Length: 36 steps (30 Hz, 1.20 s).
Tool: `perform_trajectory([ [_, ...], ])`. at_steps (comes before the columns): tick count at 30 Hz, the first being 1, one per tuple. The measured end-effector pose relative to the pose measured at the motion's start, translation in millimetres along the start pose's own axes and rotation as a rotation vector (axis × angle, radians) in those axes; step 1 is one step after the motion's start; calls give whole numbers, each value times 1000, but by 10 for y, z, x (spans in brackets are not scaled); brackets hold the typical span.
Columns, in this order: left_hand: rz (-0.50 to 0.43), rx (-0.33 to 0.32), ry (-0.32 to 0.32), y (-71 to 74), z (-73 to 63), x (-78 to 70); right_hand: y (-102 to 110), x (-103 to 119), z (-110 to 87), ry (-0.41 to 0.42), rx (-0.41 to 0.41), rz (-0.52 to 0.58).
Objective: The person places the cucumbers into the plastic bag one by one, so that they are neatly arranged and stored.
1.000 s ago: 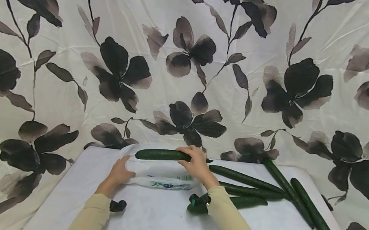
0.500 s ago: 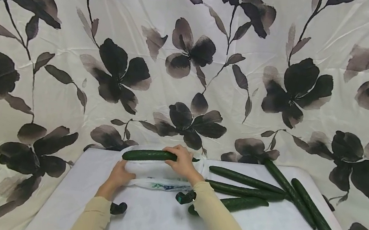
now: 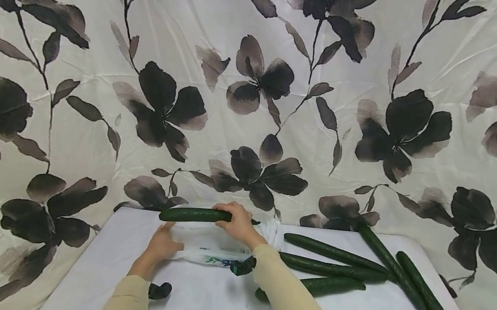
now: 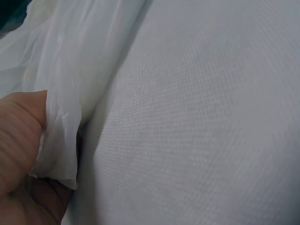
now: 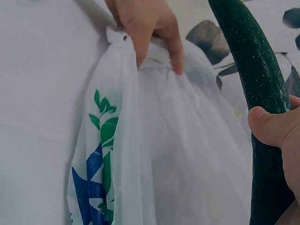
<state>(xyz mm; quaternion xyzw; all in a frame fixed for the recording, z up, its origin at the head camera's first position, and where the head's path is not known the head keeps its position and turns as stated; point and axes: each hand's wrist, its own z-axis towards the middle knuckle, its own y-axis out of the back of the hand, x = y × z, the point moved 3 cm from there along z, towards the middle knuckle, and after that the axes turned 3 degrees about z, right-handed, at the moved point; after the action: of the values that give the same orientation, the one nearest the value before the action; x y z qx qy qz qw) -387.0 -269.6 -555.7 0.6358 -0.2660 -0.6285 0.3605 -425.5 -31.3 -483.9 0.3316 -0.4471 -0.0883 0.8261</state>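
My right hand point(image 3: 238, 223) grips a long dark green cucumber point(image 3: 191, 215), its thumb pressed along the skin in the right wrist view. The cucumber lies crosswise above a white plastic bag point(image 3: 202, 238) with a green and blue print, its left end over my left hand point(image 3: 163, 243). That hand holds the bag's left edge; in the left wrist view the thumb point(image 4: 18, 136) lies over the thin plastic point(image 4: 63, 112) with fingers below it. From the right wrist, the bag point(image 5: 159, 122) spreads out with its mouth at the left hand's fingers.
Several more cucumbers lie on the white-covered table point(image 3: 201, 309) at the right, among them a nearer one point(image 3: 335, 286) and an outer one point(image 3: 435, 306). A floral fabric backdrop point(image 3: 347, 9) hangs behind the table's far edge. Black wrist cameras sit on both wrists.
My right hand has moved left with the cucumber, bringing its end over the left hand. The left hand stays at the bag's edge. The head view has tilted slightly upward.
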Motion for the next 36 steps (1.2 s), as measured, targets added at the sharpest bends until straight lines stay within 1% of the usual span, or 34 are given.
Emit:
perform_trajectory([
  [5, -20, -18, -29, 31, -3, -10, -39, -100, 24, -11, 12, 2],
  [8, -36, -17, -37, 22, -23, -19, -45, -177, -7, -30, 2, 8],
  [12, -48, -5, -18, 12, -48, -26, -39, -261, -31, -46, 1, -2],
  [15, -52, -3, 11, 32, -56, -21, -32, -314, -25, -60, 16, -2],
  [19, -48, 5, 29, 52, -50, -11, -11, -376, -25, -96, 25, -12],
  [24, -48, 13, 33, 62, -37, -27, 21, -421, -28, -91, 13, -37],
  [27, -52, 13, 21, 65, -35, -50, 17, -457, -24, -89, 1, -54],
  [29, -52, 12, 17, 72, -53, -61, -4, -474, -31, -97, 5, -63],
  [34, -49, 20, 38, 82, -102, -56, -93, -494, -66, -130, 13, -70],
  [36, -46, 22, 41, 88, -98, -60, -123, -506, -67, -141, 7, -76],
])
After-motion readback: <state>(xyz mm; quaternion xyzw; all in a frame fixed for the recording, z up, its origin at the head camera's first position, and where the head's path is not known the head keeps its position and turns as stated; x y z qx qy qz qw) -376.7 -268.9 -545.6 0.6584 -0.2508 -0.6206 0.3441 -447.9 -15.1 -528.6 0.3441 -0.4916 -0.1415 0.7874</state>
